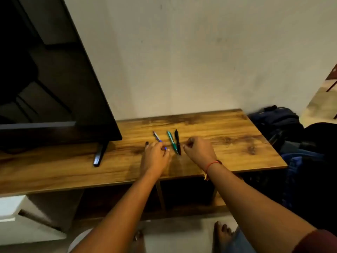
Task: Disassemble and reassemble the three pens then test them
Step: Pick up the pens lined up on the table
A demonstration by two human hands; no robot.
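Three pens lie side by side on the wooden table [228, 154]. A white and blue pen [157, 137] is on the left, and my left hand [156, 157] has its fingers closed around the pen's near end. A green pen [171, 140] and a black pen [177, 140] lie just to the right, their tips pointing toward me. My right hand [197, 150] rests beside the black pen with its fingers curled in; nothing shows in it.
A dark TV screen [54, 79] stands on the table's left half, with its foot [99, 155] near the front edge. Dark bags [284, 125] sit beyond the table's right end. A white wall is behind. My bare feet [223, 236] are on the floor below.
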